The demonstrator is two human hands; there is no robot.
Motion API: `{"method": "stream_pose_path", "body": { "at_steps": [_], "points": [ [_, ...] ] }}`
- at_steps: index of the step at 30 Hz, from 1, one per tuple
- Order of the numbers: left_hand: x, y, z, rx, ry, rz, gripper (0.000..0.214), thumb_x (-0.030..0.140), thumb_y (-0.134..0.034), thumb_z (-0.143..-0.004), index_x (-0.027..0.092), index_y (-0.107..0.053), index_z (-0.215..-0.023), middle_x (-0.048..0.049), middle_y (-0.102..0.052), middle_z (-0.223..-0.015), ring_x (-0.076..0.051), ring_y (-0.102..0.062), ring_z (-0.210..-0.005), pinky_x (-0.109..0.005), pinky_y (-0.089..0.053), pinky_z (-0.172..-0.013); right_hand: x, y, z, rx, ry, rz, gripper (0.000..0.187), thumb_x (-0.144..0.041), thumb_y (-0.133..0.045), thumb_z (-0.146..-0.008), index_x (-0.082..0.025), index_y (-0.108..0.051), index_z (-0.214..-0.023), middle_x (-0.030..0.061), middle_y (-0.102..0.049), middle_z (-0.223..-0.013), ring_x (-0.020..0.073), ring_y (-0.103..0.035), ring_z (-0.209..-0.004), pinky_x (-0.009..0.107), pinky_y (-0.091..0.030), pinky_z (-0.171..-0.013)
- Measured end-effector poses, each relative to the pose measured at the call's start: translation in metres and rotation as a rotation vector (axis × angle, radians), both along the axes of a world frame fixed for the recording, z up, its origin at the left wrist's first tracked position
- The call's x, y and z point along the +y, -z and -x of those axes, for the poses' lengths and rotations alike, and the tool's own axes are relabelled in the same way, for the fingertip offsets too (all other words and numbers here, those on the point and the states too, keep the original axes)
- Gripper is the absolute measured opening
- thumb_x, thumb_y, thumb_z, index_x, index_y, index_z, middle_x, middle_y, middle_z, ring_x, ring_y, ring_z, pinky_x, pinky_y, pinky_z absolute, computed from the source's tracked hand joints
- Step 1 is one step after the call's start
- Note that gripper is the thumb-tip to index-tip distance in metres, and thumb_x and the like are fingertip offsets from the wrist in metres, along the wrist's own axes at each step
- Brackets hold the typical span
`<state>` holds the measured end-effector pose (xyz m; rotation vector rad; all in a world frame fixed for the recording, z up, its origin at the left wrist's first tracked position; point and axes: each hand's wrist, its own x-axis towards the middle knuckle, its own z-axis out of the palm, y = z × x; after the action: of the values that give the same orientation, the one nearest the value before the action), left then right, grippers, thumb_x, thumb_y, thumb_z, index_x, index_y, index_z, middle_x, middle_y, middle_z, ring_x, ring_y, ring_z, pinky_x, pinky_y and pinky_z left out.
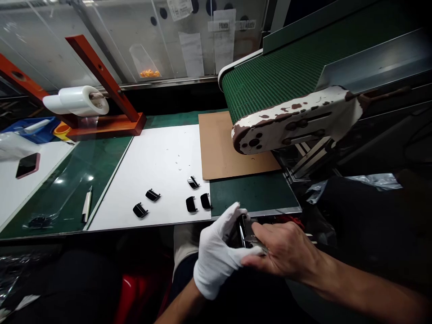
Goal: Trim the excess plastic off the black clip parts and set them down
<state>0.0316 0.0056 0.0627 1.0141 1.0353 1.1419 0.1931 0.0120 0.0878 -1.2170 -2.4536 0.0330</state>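
My left hand (218,254), in a white glove, is closed around a small black plastic part (242,229) just below the table's front edge. My bare right hand (283,249) pinches a thin metal tool (257,243) against that part. Both hands touch each other over my lap. On the white sheet (158,171) lie several small black plastic parts (192,203), spread in a loose group near its front right corner.
A green conveyor belt (270,81) with a chipped white end plate overhangs a brown cardboard sheet (222,148) at the right. A roll of clear film (76,100) sits on an orange stand at the back left. A pen (87,204) and a phone (27,164) lie left.
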Motion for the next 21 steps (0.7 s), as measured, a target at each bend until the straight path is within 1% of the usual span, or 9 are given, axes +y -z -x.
{"method": "stream_pose_path", "body": {
  "at_steps": [3, 6, 9, 12, 18, 21],
  "points": [
    [0.001, -0.005, 0.001, -0.081, -0.021, -0.015, 0.082, 0.015, -0.090, -0.049, 0.019, -0.058, -0.125, -0.0067, -0.068, -0.114, -0.025, -0.065, -0.105, -0.031, -0.053, -0.096, 0.001, -0.004, 0.004, 0.054, 0.037, -0.016, 0.072, -0.072, -0.018, -0.088, -0.016, -0.056, -0.064, 0.0020, -0.057, -0.048, 0.0161, -0.058, -0.040, 0.030, -0.027, -0.042],
    [0.000, -0.009, 0.003, -0.128, -0.010, -0.035, 0.082, 0.014, -0.089, -0.050, 0.022, -0.058, -0.125, -0.0049, -0.068, -0.114, -0.023, -0.065, -0.104, -0.029, -0.053, -0.095, 0.002, -0.009, 0.005, 0.044, 0.084, 0.007, 0.073, -0.078, -0.022, -0.082, -0.015, -0.056, -0.070, 0.0019, -0.057, -0.051, 0.0186, -0.059, -0.043, 0.031, -0.029, -0.044],
    [-0.001, -0.008, 0.005, -0.100, 0.020, -0.066, 0.082, 0.011, -0.089, -0.051, 0.024, -0.058, -0.126, -0.0026, -0.068, -0.113, -0.020, -0.065, -0.104, -0.024, -0.053, -0.094, 0.001, -0.011, 0.004, 0.010, 0.087, 0.045, 0.072, -0.080, -0.023, -0.081, -0.016, -0.055, -0.071, 0.0018, -0.058, -0.052, 0.0201, -0.061, -0.044, 0.032, -0.029, -0.044],
    [-0.001, -0.008, 0.006, -0.061, 0.055, -0.103, 0.082, 0.009, -0.088, -0.051, 0.023, -0.057, -0.126, -0.0014, -0.069, -0.113, -0.019, -0.066, -0.103, -0.022, -0.052, -0.094, -0.001, -0.012, 0.002, -0.019, 0.076, 0.064, 0.073, -0.080, -0.020, -0.081, -0.017, -0.056, -0.071, 0.0026, -0.059, -0.051, 0.0214, -0.061, -0.043, 0.033, -0.028, -0.044],
    [0.002, -0.012, 0.005, 0.028, 0.081, -0.102, 0.080, 0.010, -0.088, -0.050, 0.017, -0.058, -0.124, -0.0037, -0.070, -0.111, -0.020, -0.066, -0.102, -0.025, -0.053, -0.096, -0.002, -0.012, 0.001, -0.061, 0.056, 0.076, 0.077, -0.077, -0.013, -0.084, -0.016, -0.058, -0.071, 0.0036, -0.062, -0.051, 0.0215, -0.062, -0.042, 0.034, -0.023, -0.042],
    [0.002, -0.012, 0.004, 0.038, 0.075, -0.083, 0.077, 0.012, -0.088, -0.050, 0.016, -0.060, -0.122, -0.0049, -0.070, -0.111, -0.021, -0.066, -0.102, -0.026, -0.052, -0.097, -0.002, -0.010, 0.000, -0.067, 0.058, 0.047, 0.078, -0.076, -0.012, -0.085, -0.016, -0.059, -0.070, 0.0035, -0.061, -0.050, 0.0209, -0.062, -0.042, 0.033, -0.022, -0.041]
  ]
}}
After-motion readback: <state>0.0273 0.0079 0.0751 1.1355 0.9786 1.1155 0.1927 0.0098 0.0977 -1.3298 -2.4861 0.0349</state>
